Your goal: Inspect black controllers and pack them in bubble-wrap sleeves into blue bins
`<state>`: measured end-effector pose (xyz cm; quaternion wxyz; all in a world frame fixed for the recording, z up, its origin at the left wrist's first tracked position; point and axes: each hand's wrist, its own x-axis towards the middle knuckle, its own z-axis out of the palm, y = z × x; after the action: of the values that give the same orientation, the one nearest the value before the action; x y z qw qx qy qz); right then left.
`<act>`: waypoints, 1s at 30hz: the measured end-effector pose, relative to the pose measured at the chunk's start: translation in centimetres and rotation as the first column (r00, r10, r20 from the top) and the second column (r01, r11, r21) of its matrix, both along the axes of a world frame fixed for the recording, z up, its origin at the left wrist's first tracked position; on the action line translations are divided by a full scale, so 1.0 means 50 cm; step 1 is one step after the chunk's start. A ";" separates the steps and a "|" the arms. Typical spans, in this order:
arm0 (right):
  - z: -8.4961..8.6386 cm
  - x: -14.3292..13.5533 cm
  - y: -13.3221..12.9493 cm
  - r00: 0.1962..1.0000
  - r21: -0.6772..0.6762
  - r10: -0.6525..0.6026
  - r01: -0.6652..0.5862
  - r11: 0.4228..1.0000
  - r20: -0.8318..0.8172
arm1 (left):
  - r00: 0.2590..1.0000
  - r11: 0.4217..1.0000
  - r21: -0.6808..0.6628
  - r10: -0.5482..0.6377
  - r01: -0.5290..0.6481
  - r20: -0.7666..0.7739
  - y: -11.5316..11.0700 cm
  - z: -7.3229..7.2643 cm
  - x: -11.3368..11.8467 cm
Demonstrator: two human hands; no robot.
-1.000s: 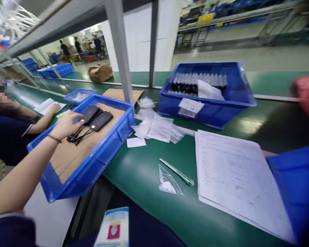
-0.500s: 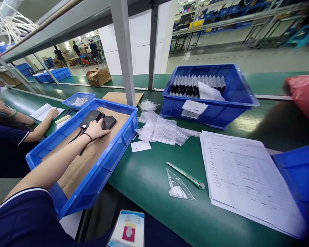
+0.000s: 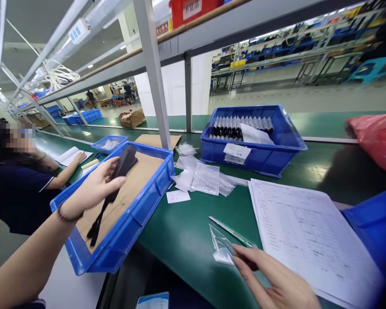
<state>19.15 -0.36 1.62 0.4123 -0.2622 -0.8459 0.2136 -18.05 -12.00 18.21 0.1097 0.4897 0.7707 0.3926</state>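
the left hand (image 3: pixel 93 191) gripped a black device (image 3: pixel 125 165) over the blue tray (image 3: pixel 149 210), probably by its sides because they suited thumb and fingers; cardboard (image 3: pixel 141 182) lined the tray, presumably as padding; the right hand (image 3: pixel 276 277) pinched a clear bag (image 3: pixel 223 251) by its edge, the film seeming too limp for a fuller grip; the device tilted, its long axis running from near left to far right, cable (image 3: pixel 98 225) trailing nearward.

black corded device (image 3: pixel 126 164) | held tilted | clear bag (image 3: pixel 221 246) | whitish inside, edge pinched

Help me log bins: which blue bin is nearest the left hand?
The cardboard-lined bin, beneath the left hand; others, like the labelled bin, stand farther away.
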 end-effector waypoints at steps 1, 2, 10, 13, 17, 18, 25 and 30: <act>0.008 -0.024 0.006 0.999 -0.020 0.041 -0.042 0.999 -0.021 | 0.996 0.998 0.063 -0.031 0.026 0.082 -0.032 0.010 0.043; 0.017 -0.046 0.010 0.995 -0.034 0.082 -0.084 0.996 -0.057 | 0.985 0.996 0.058 -0.079 0.070 0.153 -0.057 0.010 0.084; 0.060 -0.160 0.012 0.864 -0.237 0.342 -0.444 0.864 -0.370 | 0.730 0.944 0.123 -0.315 0.306 0.606 0.023 -0.210 0.284; 0.059 -0.164 0.034 0.836 -0.313 0.351 -0.498 0.809 -0.422 | 0.681 0.906 0.172 -0.407 0.387 0.609 0.079 -0.268 0.332; 0.041 -0.153 0.056 0.778 -0.360 0.211 -0.489 0.794 -0.592 | 0.637 0.861 0.157 -0.469 0.483 0.611 0.112 -0.298 0.357; 0.036 -0.153 0.058 0.766 -0.373 0.163 -0.473 0.798 -0.621 | 0.641 0.857 0.141 -0.471 0.495 0.606 0.116 -0.303 0.356; 0.025 -0.192 0.077 0.679 -0.617 -0.157 -0.514 0.596 -0.718 | 0.753 0.871 0.066 -0.457 0.487 0.473 0.133 -0.345 0.333; 0.028 -0.198 0.082 0.664 -0.681 -0.230 -0.572 0.457 -0.711 | 0.901 0.928 -0.025 -0.353 0.371 0.252 0.135 -0.355 0.324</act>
<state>9.25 3.71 3.01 0.4879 -0.2287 -0.3990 0.7419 -1.86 -5.23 0.45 0.2921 0.5681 0.6608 0.3942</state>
